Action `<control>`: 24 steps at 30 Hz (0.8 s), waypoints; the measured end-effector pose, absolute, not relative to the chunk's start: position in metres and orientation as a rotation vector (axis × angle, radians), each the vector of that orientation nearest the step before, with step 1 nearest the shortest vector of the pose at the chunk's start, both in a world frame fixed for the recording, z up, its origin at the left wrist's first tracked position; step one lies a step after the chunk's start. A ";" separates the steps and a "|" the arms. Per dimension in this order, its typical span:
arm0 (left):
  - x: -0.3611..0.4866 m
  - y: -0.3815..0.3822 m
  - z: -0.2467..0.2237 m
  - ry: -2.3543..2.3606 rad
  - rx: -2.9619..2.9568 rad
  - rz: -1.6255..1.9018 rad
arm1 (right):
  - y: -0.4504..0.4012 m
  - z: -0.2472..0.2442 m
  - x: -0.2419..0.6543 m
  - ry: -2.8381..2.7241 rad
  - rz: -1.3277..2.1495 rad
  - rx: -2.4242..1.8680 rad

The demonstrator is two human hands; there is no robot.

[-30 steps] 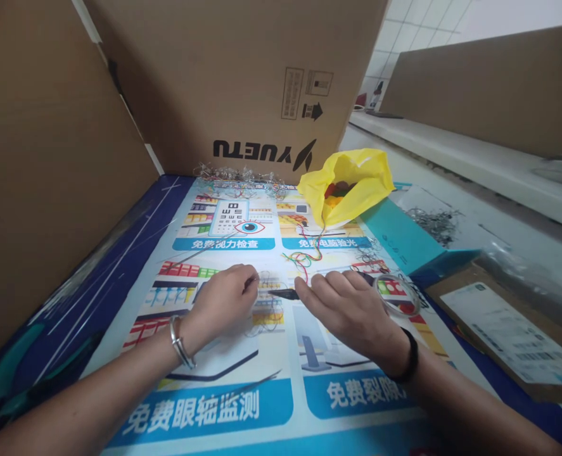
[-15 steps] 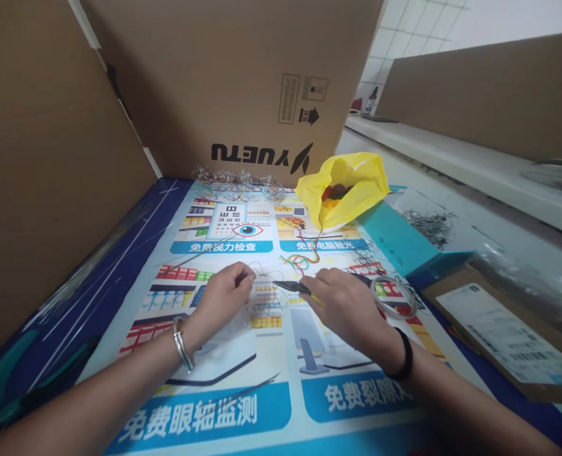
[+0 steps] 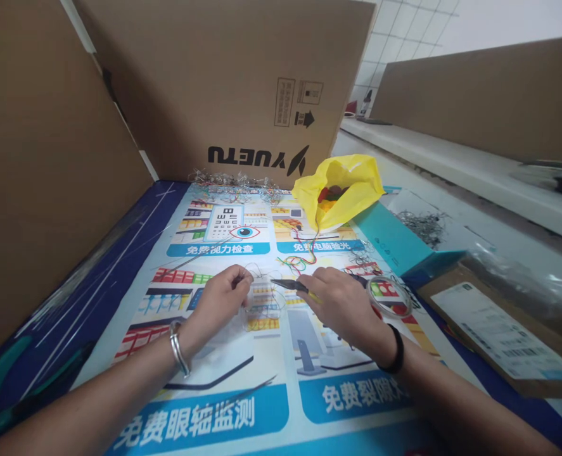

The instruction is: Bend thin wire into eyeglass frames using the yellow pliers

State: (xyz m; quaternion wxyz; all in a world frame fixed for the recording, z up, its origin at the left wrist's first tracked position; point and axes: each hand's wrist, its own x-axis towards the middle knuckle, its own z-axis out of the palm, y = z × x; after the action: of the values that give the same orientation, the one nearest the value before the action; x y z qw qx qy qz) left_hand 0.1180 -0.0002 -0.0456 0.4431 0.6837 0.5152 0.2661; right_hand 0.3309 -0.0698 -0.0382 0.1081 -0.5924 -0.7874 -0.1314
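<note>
My left hand (image 3: 221,294) pinches a length of thin wire (image 3: 267,315), which loops out past the fingertips. Wrapped around needle-nose pliers (image 3: 287,285) with dark jaws and a yellow handle is my right hand (image 3: 342,304). The plier tips point left at the wire, a short gap from my left fingers. Whether the jaws grip the wire is too fine to tell. Red, green and yellow cords (image 3: 300,258) lie just beyond the pliers.
An open yellow bag (image 3: 304,190) stands behind the cords. Tangled wire (image 3: 233,180) lies along the cardboard wall (image 3: 190,76). A clear round spool (image 3: 407,304) sits right of my right hand, near a labelled parcel (image 3: 427,288). Teal-handled pliers (image 3: 5,373) rest front left.
The head view has shifted slightly, so the surroundings sit a little further left. Both hands keep nearly the same pose, with the wire and pliers still held.
</note>
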 end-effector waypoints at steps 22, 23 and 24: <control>0.121 -0.004 -0.061 1.162 1.445 0.695 | -0.070 -0.044 0.326 -2.303 -0.249 -1.790; 0.121 -0.004 -0.062 1.150 1.426 0.691 | -0.069 -0.044 0.326 -2.299 -0.249 -1.802; 0.121 -0.004 -0.062 1.135 1.418 0.678 | -0.068 -0.044 0.327 -2.299 -0.257 -1.811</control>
State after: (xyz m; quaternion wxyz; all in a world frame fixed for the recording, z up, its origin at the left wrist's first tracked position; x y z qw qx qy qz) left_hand 0.1215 -0.0039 -0.0623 0.5656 0.6032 0.4828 0.2884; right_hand 0.3271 -0.0685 -0.0443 0.1015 -0.6133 -0.7785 -0.0871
